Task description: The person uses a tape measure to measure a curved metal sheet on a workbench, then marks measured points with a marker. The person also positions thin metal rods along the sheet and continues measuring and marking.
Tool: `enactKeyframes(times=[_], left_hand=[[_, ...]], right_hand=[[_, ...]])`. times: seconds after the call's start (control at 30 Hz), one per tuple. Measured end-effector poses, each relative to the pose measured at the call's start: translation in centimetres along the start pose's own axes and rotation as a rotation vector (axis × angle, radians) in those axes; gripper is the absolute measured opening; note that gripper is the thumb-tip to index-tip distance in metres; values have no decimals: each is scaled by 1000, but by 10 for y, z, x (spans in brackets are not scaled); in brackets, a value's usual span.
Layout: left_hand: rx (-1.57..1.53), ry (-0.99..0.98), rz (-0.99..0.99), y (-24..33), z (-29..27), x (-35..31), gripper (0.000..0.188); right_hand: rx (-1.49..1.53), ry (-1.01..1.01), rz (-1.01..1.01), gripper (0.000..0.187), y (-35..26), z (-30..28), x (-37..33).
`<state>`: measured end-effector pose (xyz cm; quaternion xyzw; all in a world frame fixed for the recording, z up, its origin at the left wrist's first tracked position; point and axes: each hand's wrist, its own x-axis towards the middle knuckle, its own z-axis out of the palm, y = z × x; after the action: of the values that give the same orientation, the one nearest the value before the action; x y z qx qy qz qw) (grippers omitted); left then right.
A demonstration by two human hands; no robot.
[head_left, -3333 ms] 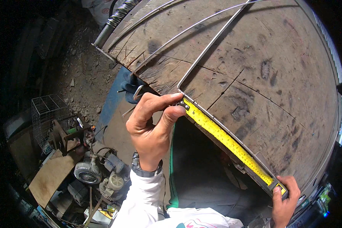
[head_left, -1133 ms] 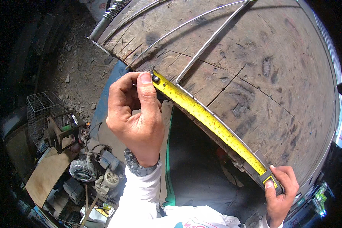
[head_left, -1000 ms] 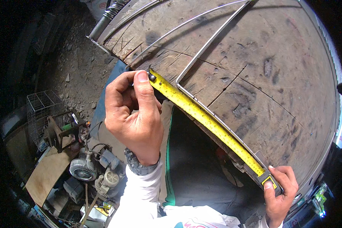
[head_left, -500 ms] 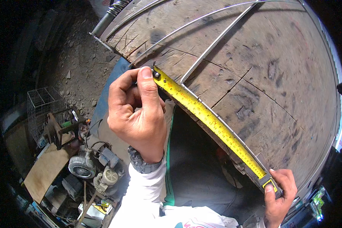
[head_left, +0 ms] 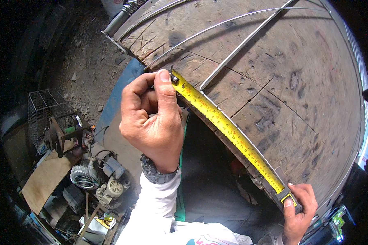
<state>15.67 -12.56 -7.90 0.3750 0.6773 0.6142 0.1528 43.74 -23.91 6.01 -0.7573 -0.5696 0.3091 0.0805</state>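
A yellow tape measure (head_left: pixel 229 130) is stretched along the near edge of a worn wooden table (head_left: pixel 270 94). My left hand (head_left: pixel 153 110) pinches its hooked end between thumb and fingers. At the lower right, my right hand (head_left: pixel 299 208) is closed around the tape's case, the thumb on top. Just beyond the blade, a bent metal rod (head_left: pixel 233 51) lies on the boards; one leg runs alongside the tape and the other goes off toward the far side. The bend sits a short way in from the tape's hooked end.
A thin curved wire (head_left: pixel 216 21) arcs over the boards. A spring on a metal tube (head_left: pixel 120 18) is at the table's far left corner. Down to the left are a wire cage (head_left: pixel 45 114), several motors (head_left: pixel 85 176) and a brown sheet (head_left: pixel 45 179).
The view has shifted slightly, so table and rod sit a little further right. Both hands keep their hold on the tape measure, which stays stretched along the rod.
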Motion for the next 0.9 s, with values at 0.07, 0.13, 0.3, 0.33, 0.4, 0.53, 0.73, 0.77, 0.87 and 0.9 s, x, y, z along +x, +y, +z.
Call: enactKeyframes(times=[0.07,0.13,0.3,0.33,0.4,0.53,0.73,0.77,0.87,0.9], left_hand=[[23,2,18,-1,-1,-1,18],[-3,-1,7,1,-1,-1,18],[7,19,-9,2,1,0,17],[5,16,-7,2,1,0,17],[-9,10,-15,4,1,0,17],[-32,10,-22,5,2,-1,17],[11,29,1,-1,0,-1,17],[30,39,8,-2,-4,-1,17],[44,44,7,-1,0,-1,17],[41,45,-3,0,2,-1,16]], right_hand=[[-4,-32,-38,41,1,-3,1],[-6,-85,-99,32,-1,-8,4],[11,-82,-105,31,-1,-8,5],[17,-80,-107,31,-1,-7,5],[17,-82,-111,31,-1,-7,5],[13,-86,-104,31,-1,-7,5],[-18,-11,-108,42,10,0,2],[-15,-15,-117,42,12,1,3],[-12,2,-115,40,11,2,2],[-14,10,-117,40,11,2,1]])
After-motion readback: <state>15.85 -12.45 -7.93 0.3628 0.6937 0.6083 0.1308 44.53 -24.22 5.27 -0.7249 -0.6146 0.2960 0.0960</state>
